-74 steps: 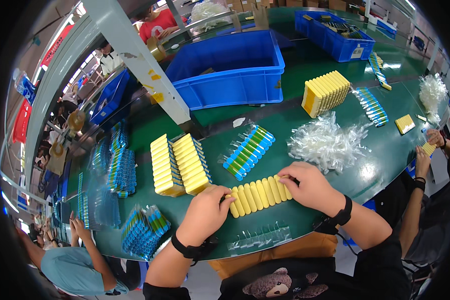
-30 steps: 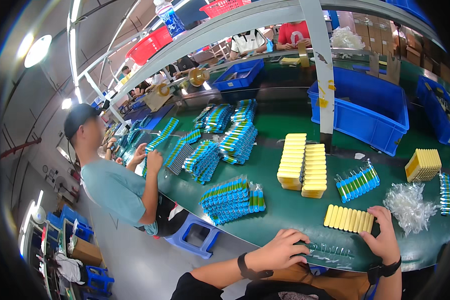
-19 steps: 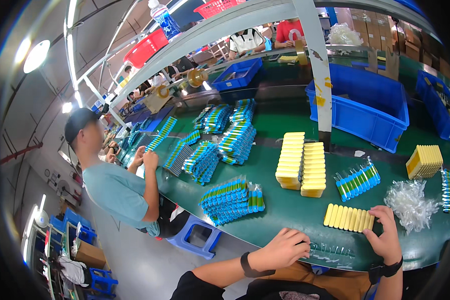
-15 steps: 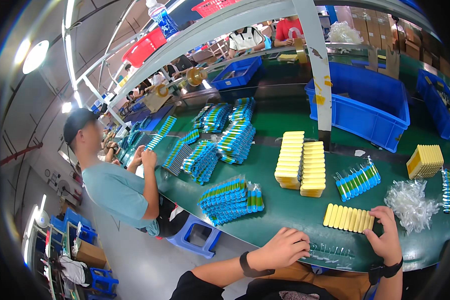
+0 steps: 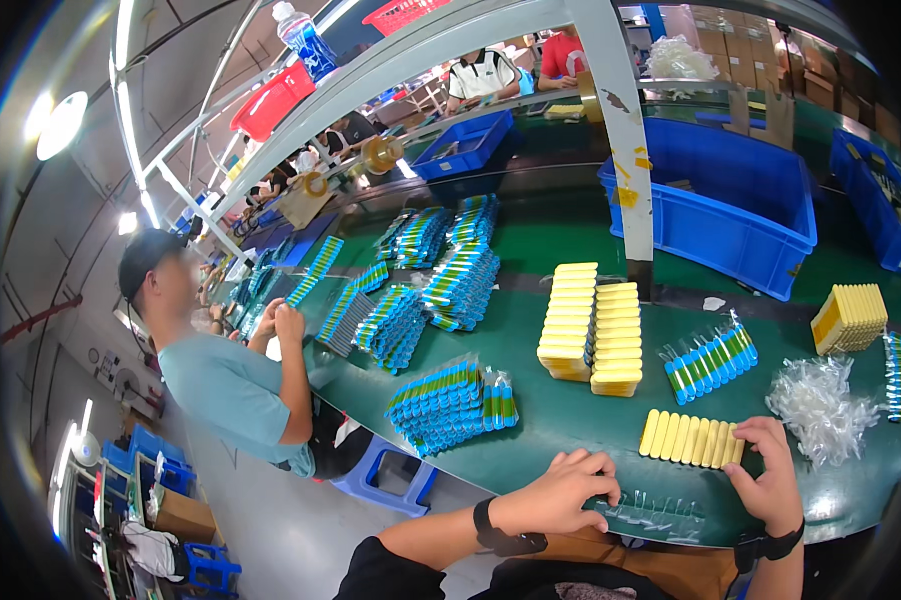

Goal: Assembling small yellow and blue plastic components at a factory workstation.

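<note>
A row of yellow, round-ended nail-file-like boards [image 5: 688, 438] lies side by side on the green bench top. My right hand [image 5: 768, 475] grips the row's right end between thumb and fingers. Nearer the bench edge is a flat strip of clear plastic sleeves [image 5: 655, 508]. My left hand [image 5: 567, 492] is at the strip's left end, fingers bent, with a gap between thumb and forefinger and nothing seen in it. Just beyond the yellow row lies a sleeved row of blue-and-green boards [image 5: 712, 362].
Stacks of yellow boards [image 5: 568, 330] stand beyond my hands, another stack [image 5: 850, 318] at far right. Crumpled clear plastic [image 5: 820, 405] lies right of my right hand. Packed blue-green bundles [image 5: 440, 405] lie left. A blue crate [image 5: 730, 235] stands behind a post [image 5: 625, 150]. A co-worker [image 5: 235, 370] sits left.
My left hand has lifted slightly, its thumb and forefinger now spread apart near the plastic strip. My right hand stays on the yellow row. The whole view has shifted slightly.
</note>
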Tool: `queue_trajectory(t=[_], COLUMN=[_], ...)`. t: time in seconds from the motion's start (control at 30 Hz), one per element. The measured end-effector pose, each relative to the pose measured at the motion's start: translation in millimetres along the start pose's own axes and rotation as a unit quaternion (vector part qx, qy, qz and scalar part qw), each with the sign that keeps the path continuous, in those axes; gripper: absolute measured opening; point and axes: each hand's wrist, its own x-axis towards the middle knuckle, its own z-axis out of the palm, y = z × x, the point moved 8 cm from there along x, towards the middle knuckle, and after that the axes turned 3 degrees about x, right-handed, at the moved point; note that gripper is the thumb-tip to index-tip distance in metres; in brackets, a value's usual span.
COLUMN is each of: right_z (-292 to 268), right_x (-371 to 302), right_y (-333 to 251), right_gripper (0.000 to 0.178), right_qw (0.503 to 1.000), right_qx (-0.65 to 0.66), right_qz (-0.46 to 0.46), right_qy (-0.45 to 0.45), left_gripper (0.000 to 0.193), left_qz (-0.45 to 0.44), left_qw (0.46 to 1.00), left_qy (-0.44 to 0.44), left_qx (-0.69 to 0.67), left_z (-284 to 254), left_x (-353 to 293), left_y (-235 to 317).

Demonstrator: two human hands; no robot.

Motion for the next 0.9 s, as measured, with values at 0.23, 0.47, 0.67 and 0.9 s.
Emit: queue_trajectory(t=[0.23, 0.47, 0.67, 0.9], right_z=[-0.1, -0.7, -2.0, -1.8], right_x=[-0.2, -0.1, -1.5, -1.2], right_y=[-3.5, -1.7, -3.5, -1.5], right_gripper=[0.047, 0.047, 0.045, 0.044], right_qw=[1.0, 1.0, 1.0, 1.0], right_qx=[0.006, -0.004, -0.003, -0.001], right_qz=[0.003, 0.0, -0.007, -0.002], right_qy=[0.001, -0.002, 0.004, 0.003], left_gripper=[0.021, 0.047, 0.048, 0.032], left_qz=[-0.002, 0.048, 0.027, -0.035], left_qw=[0.999, 0.998, 0.999, 0.996], left_qy=[0.052, 0.042, 0.018, 0.075], left_qx=[-0.005, -0.008, 0.015, -0.025], left_z=[4.3, -4.8, 0.0, 15.0], left_x=[3.4, -5.5, 0.2, 9.8], left_y=[-17.1, -5.0, -7.4, -36.7])
